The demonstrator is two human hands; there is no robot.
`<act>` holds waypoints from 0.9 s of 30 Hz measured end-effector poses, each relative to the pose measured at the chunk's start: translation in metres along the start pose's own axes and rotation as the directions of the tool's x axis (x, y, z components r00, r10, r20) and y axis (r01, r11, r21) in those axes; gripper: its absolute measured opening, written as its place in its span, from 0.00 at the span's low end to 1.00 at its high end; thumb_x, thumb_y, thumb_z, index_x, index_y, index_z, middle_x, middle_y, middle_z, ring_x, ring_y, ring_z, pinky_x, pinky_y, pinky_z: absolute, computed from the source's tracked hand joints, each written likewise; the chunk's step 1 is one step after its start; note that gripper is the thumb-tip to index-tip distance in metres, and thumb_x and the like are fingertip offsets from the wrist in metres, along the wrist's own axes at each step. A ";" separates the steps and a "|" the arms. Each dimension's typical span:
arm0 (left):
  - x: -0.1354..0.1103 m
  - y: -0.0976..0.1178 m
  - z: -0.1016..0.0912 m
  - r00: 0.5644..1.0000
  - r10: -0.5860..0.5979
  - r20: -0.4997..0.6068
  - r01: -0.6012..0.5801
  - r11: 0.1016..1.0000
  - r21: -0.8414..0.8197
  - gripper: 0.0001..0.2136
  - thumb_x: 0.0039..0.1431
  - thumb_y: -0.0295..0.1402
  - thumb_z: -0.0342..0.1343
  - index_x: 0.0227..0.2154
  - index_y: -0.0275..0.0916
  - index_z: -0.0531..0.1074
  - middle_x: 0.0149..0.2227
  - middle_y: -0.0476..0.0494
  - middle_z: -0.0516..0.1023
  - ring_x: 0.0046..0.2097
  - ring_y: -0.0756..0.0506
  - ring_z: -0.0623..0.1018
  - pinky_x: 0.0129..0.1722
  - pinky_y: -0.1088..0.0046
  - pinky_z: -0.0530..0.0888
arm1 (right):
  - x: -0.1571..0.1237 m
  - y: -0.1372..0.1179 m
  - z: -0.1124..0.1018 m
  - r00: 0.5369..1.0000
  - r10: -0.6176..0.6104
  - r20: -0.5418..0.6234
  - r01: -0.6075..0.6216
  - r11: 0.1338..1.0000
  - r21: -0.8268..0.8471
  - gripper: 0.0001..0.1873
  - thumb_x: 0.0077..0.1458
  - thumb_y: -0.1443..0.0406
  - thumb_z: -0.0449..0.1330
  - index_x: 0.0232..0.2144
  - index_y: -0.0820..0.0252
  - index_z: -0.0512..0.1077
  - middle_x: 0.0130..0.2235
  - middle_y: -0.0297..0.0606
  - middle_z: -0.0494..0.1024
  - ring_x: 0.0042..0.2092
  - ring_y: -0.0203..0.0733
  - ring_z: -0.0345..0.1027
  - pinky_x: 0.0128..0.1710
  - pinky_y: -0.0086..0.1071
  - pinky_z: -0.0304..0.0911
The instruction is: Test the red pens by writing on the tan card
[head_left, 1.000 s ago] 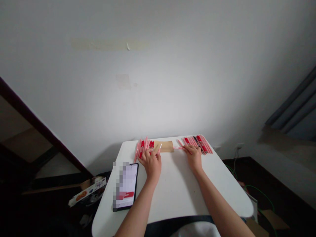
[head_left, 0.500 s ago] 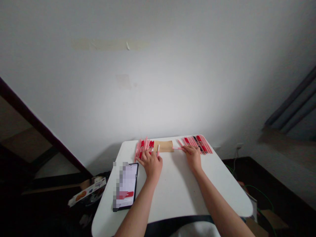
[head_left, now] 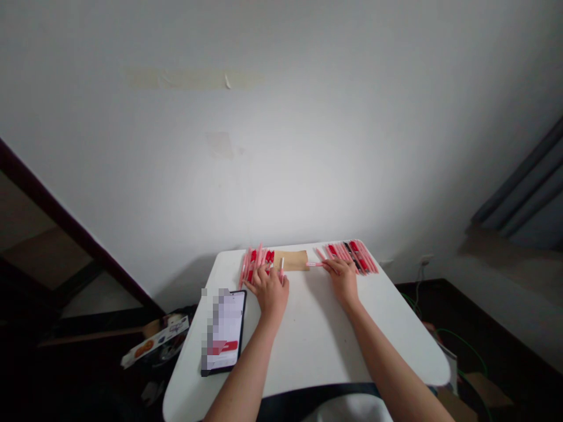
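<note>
My left hand [head_left: 269, 288] is closed with a slim pink pen [head_left: 282, 271] between thumb and forefinger, its white end pointing up towards the wall. The other fingers rest by a left group of pink and red pens [head_left: 252, 264], partly covering it. Across the table, my right hand [head_left: 343, 280] pinches another pink pen [head_left: 313, 264], which lies nearly level with its pale end pointing left. That end is at the right edge of a tan paper piece [head_left: 294, 260]. Beside my right hand lies a row of pink, red and black pens [head_left: 358, 255].
A phone [head_left: 229, 331] with a lit screen, partly blurred out, lies left of my left forearm on the white table [head_left: 312, 357]. The table's far edge meets a wall [head_left: 281, 176]. Boxes [head_left: 488, 390] and a green cable [head_left: 475, 346] are on the floor at right.
</note>
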State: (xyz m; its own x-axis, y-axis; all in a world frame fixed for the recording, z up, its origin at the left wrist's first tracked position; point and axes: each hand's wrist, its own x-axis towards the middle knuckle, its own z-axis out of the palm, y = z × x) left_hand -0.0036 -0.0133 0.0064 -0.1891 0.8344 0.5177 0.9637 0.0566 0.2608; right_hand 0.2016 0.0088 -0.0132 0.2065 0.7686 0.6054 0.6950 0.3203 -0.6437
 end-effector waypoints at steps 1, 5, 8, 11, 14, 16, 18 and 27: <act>0.000 0.000 0.000 1.000 0.014 0.007 -0.014 0.999 -0.030 0.11 0.55 0.38 0.53 0.39 0.42 0.74 0.50 0.38 0.69 0.56 0.36 0.64 0.59 0.39 0.53 | 0.000 0.000 0.000 1.000 -0.013 0.001 0.013 1.000 0.001 0.24 0.60 0.48 0.50 0.34 0.55 0.80 0.35 0.42 0.79 0.41 0.48 0.62 0.44 0.42 0.52; 0.001 -0.001 0.001 0.998 0.060 0.031 -0.056 0.990 -0.131 0.11 0.51 0.40 0.60 0.39 0.50 0.77 0.53 0.43 0.69 0.59 0.36 0.62 0.60 0.40 0.52 | -0.001 0.000 0.004 0.997 -0.078 0.021 0.078 0.997 0.011 0.19 0.59 0.52 0.53 0.34 0.54 0.80 0.34 0.42 0.79 0.42 0.50 0.62 0.45 0.43 0.55; 0.001 0.000 0.002 0.997 0.062 0.057 -0.052 0.987 -0.153 0.11 0.47 0.40 0.64 0.36 0.54 0.79 0.56 0.45 0.69 0.61 0.33 0.60 0.60 0.35 0.49 | -0.003 0.000 0.006 0.992 -0.113 0.064 0.112 0.994 0.016 0.16 0.58 0.55 0.55 0.34 0.54 0.81 0.33 0.43 0.78 0.43 0.50 0.62 0.45 0.44 0.57; 0.001 0.001 0.001 0.993 0.070 0.096 -0.053 0.985 -0.163 0.09 0.46 0.39 0.65 0.34 0.55 0.79 0.57 0.46 0.68 0.61 0.32 0.59 0.60 0.32 0.47 | -0.004 -0.001 0.007 0.986 -0.133 0.099 0.133 0.991 0.014 0.14 0.58 0.56 0.56 0.35 0.53 0.81 0.33 0.43 0.78 0.43 0.50 0.61 0.45 0.44 0.58; 0.002 0.001 0.000 0.988 0.092 0.123 -0.069 0.982 -0.177 0.09 0.45 0.39 0.66 0.33 0.56 0.79 0.57 0.48 0.69 0.61 0.32 0.60 0.59 0.30 0.46 | -0.006 -0.001 0.007 0.979 -0.157 0.130 0.157 0.988 0.009 0.14 0.58 0.56 0.57 0.36 0.52 0.81 0.34 0.42 0.78 0.43 0.50 0.61 0.46 0.44 0.59; 0.002 0.001 0.000 0.988 0.100 0.120 -0.077 0.980 -0.186 0.08 0.45 0.38 0.66 0.31 0.57 0.79 0.57 0.50 0.69 0.61 0.32 0.61 0.58 0.28 0.46 | -0.006 -0.002 0.007 0.973 -0.174 0.149 0.175 0.985 0.004 0.13 0.58 0.56 0.57 0.36 0.51 0.80 0.34 0.41 0.79 0.43 0.50 0.61 0.45 0.45 0.59; 0.002 0.000 0.001 0.988 0.109 0.109 -0.086 0.977 -0.195 0.07 0.45 0.38 0.66 0.30 0.58 0.79 0.57 0.51 0.70 0.61 0.32 0.61 0.57 0.27 0.45 | -0.007 -0.001 0.007 0.969 -0.185 0.163 0.188 0.982 -0.004 0.13 0.58 0.55 0.57 0.36 0.51 0.80 0.34 0.41 0.79 0.42 0.50 0.61 0.45 0.45 0.59; 0.002 0.001 0.001 0.983 0.129 0.129 -0.101 0.974 -0.204 0.05 0.44 0.38 0.67 0.27 0.54 0.80 0.57 0.50 0.70 0.61 0.32 0.59 0.57 0.27 0.40 | -0.006 -0.006 0.006 0.959 -0.214 0.187 0.226 0.973 -0.043 0.11 0.58 0.57 0.58 0.36 0.47 0.80 0.35 0.40 0.79 0.43 0.50 0.61 0.45 0.45 0.59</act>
State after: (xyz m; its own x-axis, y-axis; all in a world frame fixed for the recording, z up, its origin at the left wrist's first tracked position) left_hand -0.0026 -0.0111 0.0074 -0.0374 0.8985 0.4374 0.9192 -0.1408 0.3678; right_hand 0.1915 0.0053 -0.0158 -0.0798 0.7720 0.6306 0.7527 0.4614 -0.4696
